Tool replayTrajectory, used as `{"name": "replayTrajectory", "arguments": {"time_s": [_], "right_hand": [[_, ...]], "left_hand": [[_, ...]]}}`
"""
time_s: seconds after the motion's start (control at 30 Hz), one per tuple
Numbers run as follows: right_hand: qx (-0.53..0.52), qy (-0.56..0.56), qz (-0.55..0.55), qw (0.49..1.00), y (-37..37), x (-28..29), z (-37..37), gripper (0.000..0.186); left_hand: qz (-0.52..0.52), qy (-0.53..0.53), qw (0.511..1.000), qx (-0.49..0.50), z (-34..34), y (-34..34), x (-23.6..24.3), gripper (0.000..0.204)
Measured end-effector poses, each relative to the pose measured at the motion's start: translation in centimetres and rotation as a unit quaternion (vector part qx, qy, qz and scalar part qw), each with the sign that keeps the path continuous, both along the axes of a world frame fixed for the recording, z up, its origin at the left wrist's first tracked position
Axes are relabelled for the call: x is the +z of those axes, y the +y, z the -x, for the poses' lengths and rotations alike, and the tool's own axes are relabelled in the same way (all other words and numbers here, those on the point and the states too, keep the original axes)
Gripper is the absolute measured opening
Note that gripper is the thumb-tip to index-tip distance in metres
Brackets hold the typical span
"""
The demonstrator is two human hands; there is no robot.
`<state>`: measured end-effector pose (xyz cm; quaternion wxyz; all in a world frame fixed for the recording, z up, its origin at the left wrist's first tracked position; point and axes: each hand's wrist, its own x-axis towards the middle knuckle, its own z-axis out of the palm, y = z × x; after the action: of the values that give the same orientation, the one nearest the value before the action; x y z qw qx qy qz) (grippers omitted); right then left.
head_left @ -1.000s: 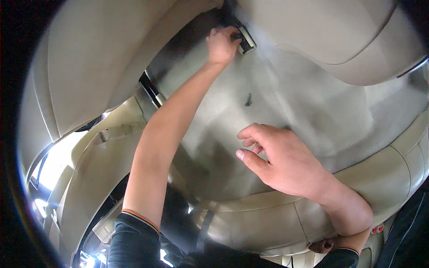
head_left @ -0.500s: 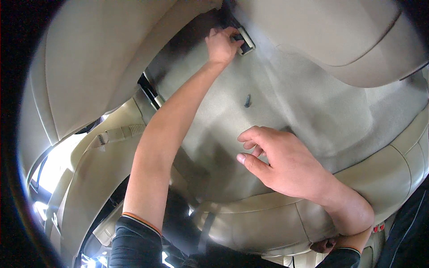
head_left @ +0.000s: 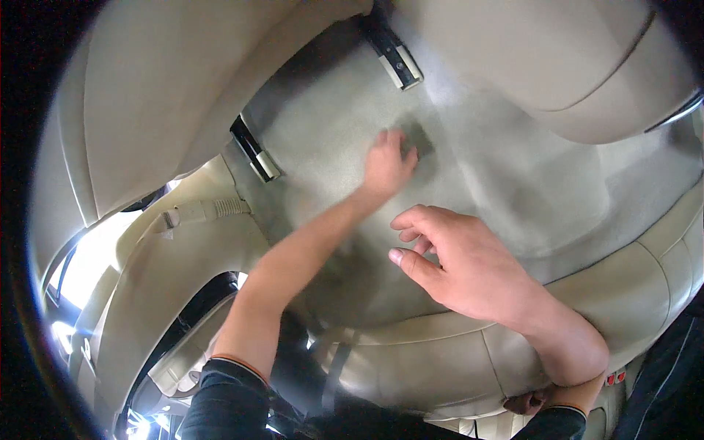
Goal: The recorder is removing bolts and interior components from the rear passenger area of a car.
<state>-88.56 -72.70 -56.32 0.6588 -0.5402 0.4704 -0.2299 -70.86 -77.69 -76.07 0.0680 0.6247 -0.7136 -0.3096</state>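
- The left hand [head_left: 385, 163], blurred, is over the pale carpet [head_left: 323, 132] just above the middle of the frame; its fingers are partly bent and point toward the top, with thumb and forefinger spread apart at the tips (whether anything is pinched there, or the carpet touched, I cannot tell).
- The small screw, which lay on the carpet at that spot earlier, is out of sight now, its place covered by the left hand.
- The right hand [head_left: 477, 264] is right of and below the centre, thumb and forefinger apart, the other fingers loosely curled, with nothing seen between them; it hangs near the left wrist without touching it.
- One seat rail [head_left: 397, 64], dark with pale edges, stands at the top centre, well apart from both hands.
- A second rail [head_left: 254, 152] of similar look lies left of the left hand.
- A beige seat [head_left: 161, 95] fills the upper left, another seat [head_left: 557, 59] the upper right.
- A leather bench [head_left: 418, 359] curves along the lower right (two red buttons [head_left: 616, 378] show behind it).
- A dark sleeve [head_left: 224, 400] with an orange-edged cuff ends the left forearm at the lower left.
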Motion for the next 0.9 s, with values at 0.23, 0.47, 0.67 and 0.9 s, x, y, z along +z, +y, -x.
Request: {"name": "replayTrajectory", "arguments": {"time_s": [0.23,0.47,0.67,0.9], "right_hand": [[0.035,0.021,-0.013,0.999,-1.0,1.0,-0.8,0.026],[0.024,0.018,-0.02,0.999,-0.9,1.3,-1.5,0.028],[0.022,0.034,-0.065,0.997,-0.5,1.1,-1.0,0.026],[0.027,0.057,-0.104,0.993,-0.8,1.1,-1.0,0.028]], "left_hand": [[-0.013,-0.007,0.997,0.079,0.3,4.8,-1.2,0.047],[-0.053,0.027,0.986,0.159,-0.2,4.9,-2.4,0.044],[-0.055,0.072,0.982,0.165,-2.5,4.8,-0.7,0.035],[-0.007,-0.079,0.978,0.195,-18.1,0.2,4.6,0.02]]}}
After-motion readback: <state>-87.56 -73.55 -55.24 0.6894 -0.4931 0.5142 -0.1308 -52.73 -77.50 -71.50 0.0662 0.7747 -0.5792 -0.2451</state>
